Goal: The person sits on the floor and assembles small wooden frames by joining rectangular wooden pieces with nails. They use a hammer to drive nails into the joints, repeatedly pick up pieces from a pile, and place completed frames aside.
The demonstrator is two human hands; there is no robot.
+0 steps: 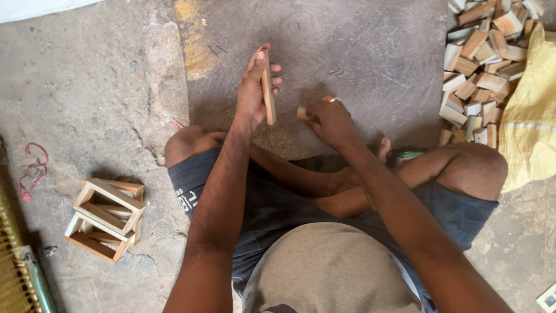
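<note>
The left hand (252,93) holds a thin wooden slat (267,87) upright above the concrete floor (359,52); the right hand (330,120) is clenched on a small wooden block (302,113) just beside it. With such a light pinch, the slat could twist or slip when the two pieces meet, and the left fingers (275,80) sit close to the joint.

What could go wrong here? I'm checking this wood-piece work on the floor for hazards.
1. The left hand holds a thin wooden slat upright by its edges; a knock from the right hand and its small block could pinch fingers.
2. The piled wood offcuts beside the knee could slide.
</note>
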